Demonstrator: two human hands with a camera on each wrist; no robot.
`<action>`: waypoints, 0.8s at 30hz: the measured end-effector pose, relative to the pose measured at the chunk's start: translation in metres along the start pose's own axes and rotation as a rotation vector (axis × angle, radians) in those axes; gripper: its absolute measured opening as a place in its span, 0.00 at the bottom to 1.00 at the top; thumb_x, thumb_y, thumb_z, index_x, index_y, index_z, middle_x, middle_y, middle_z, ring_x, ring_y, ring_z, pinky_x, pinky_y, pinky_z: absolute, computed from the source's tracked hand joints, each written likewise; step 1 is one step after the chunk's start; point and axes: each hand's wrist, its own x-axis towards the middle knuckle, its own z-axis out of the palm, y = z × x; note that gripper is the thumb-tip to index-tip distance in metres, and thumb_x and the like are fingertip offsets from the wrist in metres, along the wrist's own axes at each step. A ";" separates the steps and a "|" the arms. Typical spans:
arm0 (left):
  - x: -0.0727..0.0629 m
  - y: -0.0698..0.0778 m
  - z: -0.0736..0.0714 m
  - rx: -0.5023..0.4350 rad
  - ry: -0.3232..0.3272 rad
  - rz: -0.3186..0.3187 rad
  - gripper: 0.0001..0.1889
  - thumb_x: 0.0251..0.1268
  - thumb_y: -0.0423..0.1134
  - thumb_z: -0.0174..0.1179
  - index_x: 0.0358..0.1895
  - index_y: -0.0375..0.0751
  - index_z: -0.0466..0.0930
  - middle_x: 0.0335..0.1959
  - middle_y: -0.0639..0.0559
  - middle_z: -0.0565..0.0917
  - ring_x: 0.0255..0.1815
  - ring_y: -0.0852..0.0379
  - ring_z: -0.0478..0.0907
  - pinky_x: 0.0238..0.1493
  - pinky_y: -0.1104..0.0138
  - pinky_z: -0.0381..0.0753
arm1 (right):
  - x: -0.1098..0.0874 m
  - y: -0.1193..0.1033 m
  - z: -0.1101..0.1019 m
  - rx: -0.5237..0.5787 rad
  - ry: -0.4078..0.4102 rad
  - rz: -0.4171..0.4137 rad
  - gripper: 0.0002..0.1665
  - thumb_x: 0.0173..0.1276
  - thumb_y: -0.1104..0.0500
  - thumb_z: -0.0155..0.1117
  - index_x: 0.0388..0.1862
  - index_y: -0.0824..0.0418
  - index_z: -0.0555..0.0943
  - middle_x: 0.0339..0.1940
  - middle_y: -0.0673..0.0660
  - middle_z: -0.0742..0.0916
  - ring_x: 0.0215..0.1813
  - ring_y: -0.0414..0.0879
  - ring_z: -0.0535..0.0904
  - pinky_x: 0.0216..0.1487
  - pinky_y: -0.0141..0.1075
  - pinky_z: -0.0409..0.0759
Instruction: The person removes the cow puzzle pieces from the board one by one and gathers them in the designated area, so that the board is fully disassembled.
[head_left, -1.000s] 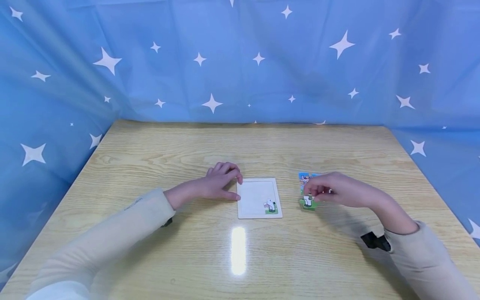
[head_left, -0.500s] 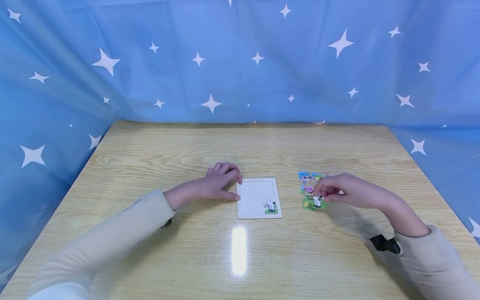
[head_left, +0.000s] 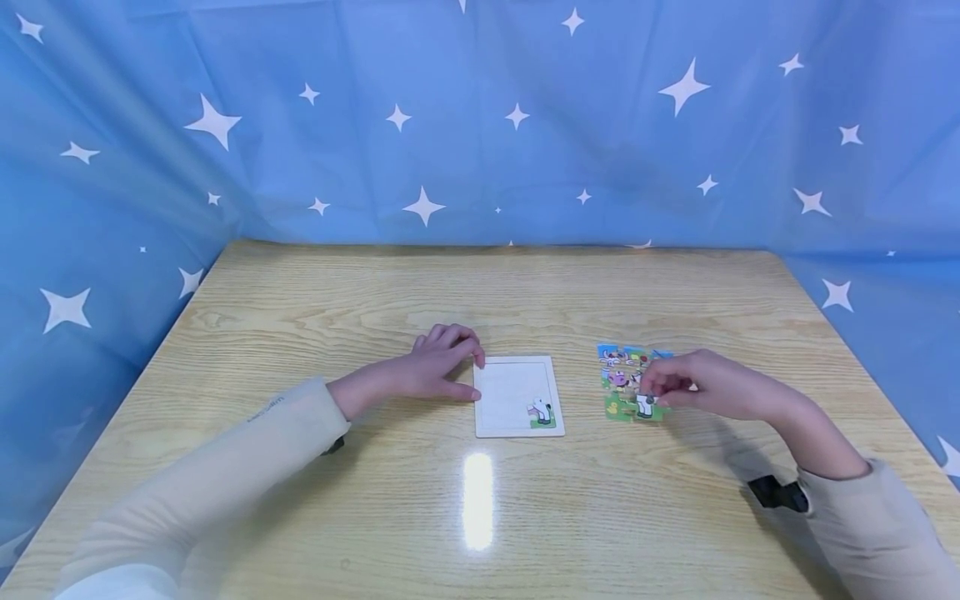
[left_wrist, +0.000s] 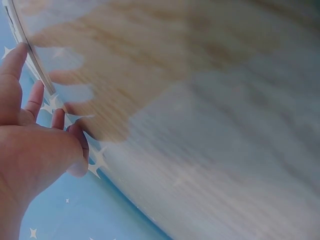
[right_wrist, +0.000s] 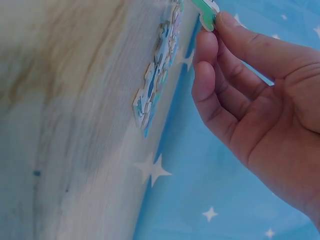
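A white puzzle tray (head_left: pixel 498 387) lies flat on the table, with one piece (head_left: pixel 542 413) showing a white animal on green in its near right corner. Thumb and fingertips of my left hand (head_left: pixel 437 367) touch the tray's left edge, the fingers spread apart; the left wrist view shows them along its rim (left_wrist: pixel 36 62). Between thumb and forefinger my right hand (head_left: pixel 708 388) pinches a puzzle piece (right_wrist: pixel 204 14) with green and white on it. That hand is raised over the group of colourful pieces (head_left: pixel 617 360) right of the tray, hiding some of them.
The wooden table (head_left: pixel 360 283) runs back to a blue curtain (head_left: pixel 465 150) with white stars, which also hangs at both sides. A bright light reflection (head_left: pixel 477 500) lies on the tabletop before the tray.
My right hand has moved right with the pinched piece, uncovering more of the pieces on the left of the group. The left hand and tray stay where they were.
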 end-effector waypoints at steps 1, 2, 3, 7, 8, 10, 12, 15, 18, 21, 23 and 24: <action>0.000 0.000 0.000 0.000 0.000 0.000 0.19 0.79 0.49 0.70 0.61 0.49 0.74 0.80 0.37 0.62 0.79 0.33 0.54 0.70 0.39 0.58 | -0.001 0.000 0.000 -0.001 0.001 -0.001 0.17 0.74 0.76 0.70 0.50 0.55 0.85 0.40 0.39 0.85 0.39 0.32 0.77 0.36 0.34 0.80; 0.000 0.001 0.000 -0.001 -0.001 0.001 0.19 0.79 0.49 0.70 0.61 0.49 0.74 0.80 0.37 0.62 0.79 0.33 0.54 0.70 0.39 0.58 | -0.001 0.001 0.001 0.005 0.004 -0.001 0.18 0.73 0.76 0.70 0.50 0.55 0.85 0.39 0.40 0.85 0.38 0.32 0.78 0.36 0.34 0.80; 0.000 0.001 0.000 -0.002 -0.001 0.001 0.19 0.79 0.49 0.70 0.61 0.49 0.74 0.80 0.36 0.62 0.79 0.33 0.54 0.70 0.39 0.58 | -0.002 0.002 0.001 0.008 0.006 -0.002 0.18 0.73 0.77 0.70 0.50 0.55 0.85 0.39 0.40 0.86 0.38 0.32 0.78 0.36 0.34 0.80; 0.000 0.001 -0.001 -0.004 0.000 0.002 0.19 0.79 0.49 0.70 0.61 0.48 0.74 0.79 0.36 0.63 0.79 0.33 0.54 0.71 0.39 0.57 | -0.002 0.004 0.004 0.032 0.003 -0.008 0.18 0.73 0.78 0.70 0.49 0.57 0.85 0.37 0.43 0.86 0.38 0.33 0.78 0.36 0.34 0.80; 0.000 0.001 -0.001 -0.005 0.000 0.002 0.19 0.79 0.49 0.70 0.61 0.48 0.74 0.79 0.36 0.63 0.79 0.33 0.54 0.71 0.39 0.57 | -0.003 0.005 0.005 0.034 0.003 -0.008 0.18 0.73 0.78 0.70 0.49 0.57 0.85 0.37 0.44 0.86 0.38 0.34 0.78 0.36 0.34 0.80; 0.000 0.001 -0.001 -0.004 0.000 0.001 0.19 0.79 0.48 0.70 0.61 0.48 0.74 0.79 0.36 0.62 0.79 0.33 0.54 0.71 0.39 0.57 | -0.003 0.006 0.005 0.032 0.002 -0.016 0.18 0.73 0.78 0.70 0.49 0.57 0.85 0.37 0.45 0.86 0.38 0.34 0.78 0.35 0.34 0.80; 0.000 0.001 -0.001 -0.005 -0.001 0.001 0.19 0.79 0.48 0.70 0.61 0.49 0.74 0.79 0.37 0.62 0.79 0.34 0.54 0.71 0.39 0.58 | -0.003 0.006 0.006 0.033 0.004 -0.016 0.17 0.73 0.77 0.70 0.49 0.56 0.85 0.37 0.45 0.86 0.38 0.34 0.78 0.35 0.34 0.79; -0.001 0.002 -0.002 0.002 0.002 0.007 0.19 0.79 0.48 0.70 0.61 0.48 0.74 0.79 0.37 0.63 0.78 0.34 0.55 0.70 0.40 0.58 | -0.004 0.007 0.005 0.052 -0.005 0.004 0.17 0.75 0.77 0.69 0.49 0.56 0.85 0.38 0.45 0.86 0.38 0.35 0.78 0.35 0.34 0.79; -0.002 0.003 -0.003 0.006 0.007 0.016 0.19 0.78 0.47 0.71 0.60 0.47 0.74 0.77 0.36 0.64 0.77 0.33 0.56 0.68 0.42 0.59 | -0.005 0.007 0.005 0.066 -0.016 0.033 0.16 0.77 0.75 0.68 0.50 0.54 0.85 0.39 0.44 0.87 0.38 0.35 0.78 0.36 0.34 0.79; -0.002 0.004 -0.004 0.007 0.009 0.021 0.19 0.78 0.47 0.71 0.59 0.47 0.74 0.76 0.36 0.64 0.77 0.32 0.56 0.68 0.42 0.60 | -0.005 0.008 0.005 0.069 -0.023 0.049 0.15 0.78 0.74 0.67 0.50 0.54 0.86 0.40 0.43 0.87 0.38 0.35 0.78 0.36 0.35 0.78; -0.002 0.003 -0.003 0.005 0.007 0.020 0.19 0.78 0.47 0.71 0.60 0.46 0.73 0.76 0.36 0.64 0.77 0.32 0.56 0.68 0.42 0.59 | -0.005 0.008 0.005 0.072 -0.024 0.049 0.15 0.78 0.73 0.67 0.50 0.54 0.86 0.40 0.43 0.87 0.36 0.35 0.77 0.35 0.35 0.78; -0.002 0.003 -0.003 0.004 0.006 0.020 0.19 0.78 0.46 0.70 0.60 0.46 0.73 0.76 0.36 0.64 0.77 0.32 0.55 0.68 0.41 0.59 | -0.005 0.009 0.006 0.071 -0.023 0.048 0.15 0.78 0.74 0.67 0.50 0.54 0.86 0.39 0.43 0.86 0.36 0.34 0.76 0.35 0.35 0.77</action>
